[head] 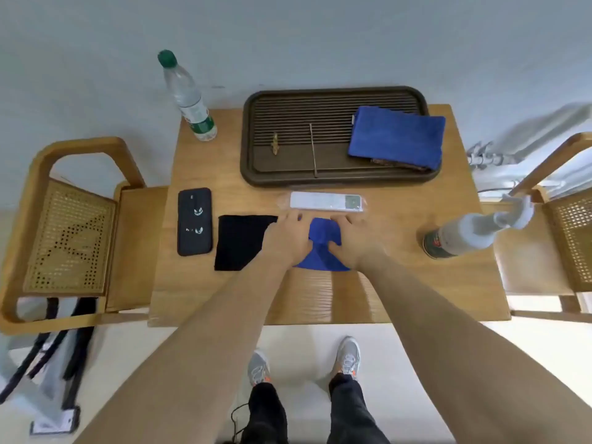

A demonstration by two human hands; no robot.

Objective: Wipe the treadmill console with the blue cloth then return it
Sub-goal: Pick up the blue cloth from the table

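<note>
both hands press on the cloth [322, 248]: our left hand [286, 240] covers its left edge with fingers spread flat, and our right hand [355, 240] covers its right side, fingers loosely curled and seeming to pinch a raised fold near the middle. neither hand is closed round it. the cloth lies bunched on the table [400, 238], just in front of the remote [326, 200] and right of the black cloth [240, 241]. it sits directly between our hands, so neither is nearer; its longer run points from the remote back toward us. no treadmill console is in view, so we cannot tell whether the wipe is done. if we are lifting it, the right hand's pinch seems the readier hold. a second blue cloth [397, 137] rests on the tray [250, 129], beyond the remote.
</note>
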